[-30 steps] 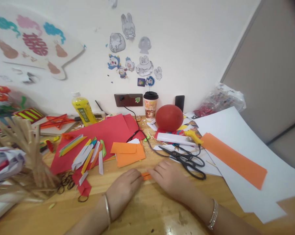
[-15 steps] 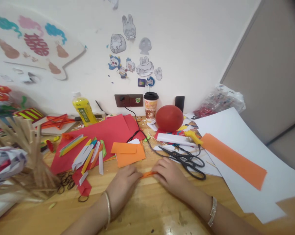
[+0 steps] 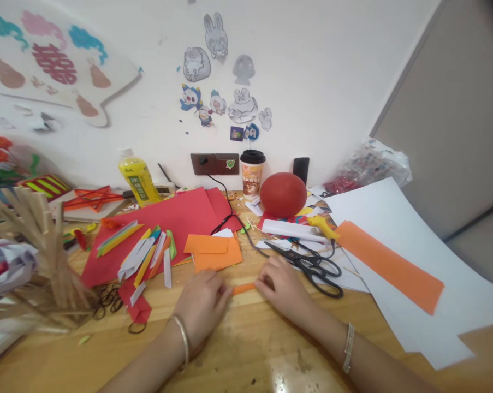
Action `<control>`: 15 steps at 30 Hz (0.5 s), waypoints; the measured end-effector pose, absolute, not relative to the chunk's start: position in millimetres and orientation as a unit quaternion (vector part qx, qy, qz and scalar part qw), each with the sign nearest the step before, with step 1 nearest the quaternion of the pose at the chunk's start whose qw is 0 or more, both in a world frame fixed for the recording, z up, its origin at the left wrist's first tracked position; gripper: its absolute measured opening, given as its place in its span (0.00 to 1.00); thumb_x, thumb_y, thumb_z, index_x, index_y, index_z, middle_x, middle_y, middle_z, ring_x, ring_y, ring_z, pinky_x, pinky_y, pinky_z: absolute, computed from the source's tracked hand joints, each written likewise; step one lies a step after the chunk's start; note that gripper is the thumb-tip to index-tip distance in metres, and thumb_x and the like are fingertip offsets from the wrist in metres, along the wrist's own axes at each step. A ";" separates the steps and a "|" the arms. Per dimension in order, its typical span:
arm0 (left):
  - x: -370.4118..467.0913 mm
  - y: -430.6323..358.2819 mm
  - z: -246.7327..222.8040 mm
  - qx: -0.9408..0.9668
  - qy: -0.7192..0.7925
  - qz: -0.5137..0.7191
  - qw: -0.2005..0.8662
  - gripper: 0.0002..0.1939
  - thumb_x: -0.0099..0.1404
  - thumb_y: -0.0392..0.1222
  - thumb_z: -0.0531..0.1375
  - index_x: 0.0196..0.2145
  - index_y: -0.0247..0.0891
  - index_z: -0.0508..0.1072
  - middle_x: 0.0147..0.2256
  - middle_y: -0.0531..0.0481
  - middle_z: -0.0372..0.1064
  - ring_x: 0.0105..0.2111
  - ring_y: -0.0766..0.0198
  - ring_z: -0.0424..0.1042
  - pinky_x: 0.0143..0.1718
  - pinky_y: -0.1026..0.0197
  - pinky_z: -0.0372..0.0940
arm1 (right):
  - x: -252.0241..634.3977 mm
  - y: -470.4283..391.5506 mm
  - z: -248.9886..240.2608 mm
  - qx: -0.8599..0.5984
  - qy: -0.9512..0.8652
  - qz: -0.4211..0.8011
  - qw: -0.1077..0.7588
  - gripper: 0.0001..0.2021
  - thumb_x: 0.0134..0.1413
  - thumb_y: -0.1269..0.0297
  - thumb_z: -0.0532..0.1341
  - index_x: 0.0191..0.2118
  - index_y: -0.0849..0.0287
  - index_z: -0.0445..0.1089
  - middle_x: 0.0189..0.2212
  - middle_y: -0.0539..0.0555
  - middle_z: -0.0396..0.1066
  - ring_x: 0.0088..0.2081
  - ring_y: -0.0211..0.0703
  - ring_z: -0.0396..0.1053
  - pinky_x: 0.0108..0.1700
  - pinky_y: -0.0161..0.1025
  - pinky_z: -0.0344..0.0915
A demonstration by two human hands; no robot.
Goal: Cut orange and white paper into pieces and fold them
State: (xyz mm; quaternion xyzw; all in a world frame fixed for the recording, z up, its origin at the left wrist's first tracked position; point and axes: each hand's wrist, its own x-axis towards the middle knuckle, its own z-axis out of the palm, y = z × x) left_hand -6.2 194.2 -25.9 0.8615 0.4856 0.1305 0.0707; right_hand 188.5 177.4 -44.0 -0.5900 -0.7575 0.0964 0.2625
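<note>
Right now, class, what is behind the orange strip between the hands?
Wooden table shows behind the strip, then, slightly left, orange papers with white paper peeking past their far edge; farther back stands a cup. Whatever the orange papers cover cannot be seen.

Rear wall [image 3: 332, 71]: white, flat finish. Cutout stickers [image 3: 242, 106], some b/w, some col., fixed approx. ctr. Lge. paper poster [image 3: 54, 64] w/ red characters, upper L. Brown dbl. socket [image 3: 214, 168] low on wall, just above table [image 3: 233, 352]; black plug [image 3: 204, 162] in L half, green decal [image 3: 230, 164] on R half. R side: grey panel [image 3: 451, 120], dk. diag. seam [image 3: 475, 222]. Table: lt. wood, grain visible, dk. marks nr. front. Light soft; bright glare [image 3: 279, 380] on tabletop, bottom ctr.
</note>
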 end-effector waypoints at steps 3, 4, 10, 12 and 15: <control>-4.7 194.6 -23.3 0.859 0.499 0.110 0.038 0.15 0.64 0.41 0.51 0.23 0.36 0.69 0.26 0.45 0.67 0.30 0.56 0.67 0.33 0.55 0.62 | 188.6 178.0 -45.0 -0.618 -0.741 0.083 0.248 0.08 0.48 0.67 0.62 0.23 0.59 0.63 0.26 0.49 0.64 0.32 0.41 0.60 0.34 0.36 0.55; -3.8 194.1 -23.0 0.855 0.508 0.100 0.017 0.14 0.63 0.41 0.51 0.24 0.35 0.70 0.27 0.44 0.68 0.30 0.55 0.68 0.33 0.54 0.62 | 188.6 177.8 -45.4 -0.624 -0.738 0.076 0.244 0.09 0.48 0.66 0.62 0.23 0.59 0.63 0.26 0.50 0.64 0.32 0.41 0.60 0.34 0.36 0.55; 1.3 181.3 -40.5 0.937 0.311 0.095 -0.127 0.16 0.63 0.31 0.49 0.47 0.33 0.69 0.49 0.40 0.68 0.49 0.52 0.66 0.46 0.52 0.62 | 185.3 175.8 -49.7 -0.564 -0.796 0.002 0.221 0.03 0.55 0.68 0.58 0.32 0.57 0.68 0.33 0.52 0.66 0.36 0.43 0.60 0.36 0.37 0.56; 1.9 173.7 -52.0 0.942 0.293 0.088 -0.140 0.21 0.63 0.28 0.46 0.52 0.33 0.65 0.53 0.41 0.64 0.54 0.54 0.62 0.51 0.53 0.59 | 183.5 174.7 -51.3 -0.524 -0.824 -0.026 0.213 0.05 0.57 0.69 0.57 0.32 0.56 0.69 0.33 0.52 0.66 0.37 0.43 0.60 0.36 0.37 0.56; 0.6 163.0 -67.2 0.934 0.338 0.065 -0.092 0.25 0.64 0.41 0.49 0.58 0.31 0.57 0.58 0.38 0.55 0.58 0.52 0.54 0.56 0.49 0.55 | 183.1 170.8 -49.8 -0.485 -0.849 -0.045 0.206 0.07 0.57 0.69 0.55 0.32 0.57 0.70 0.34 0.53 0.67 0.38 0.43 0.60 0.38 0.39 0.57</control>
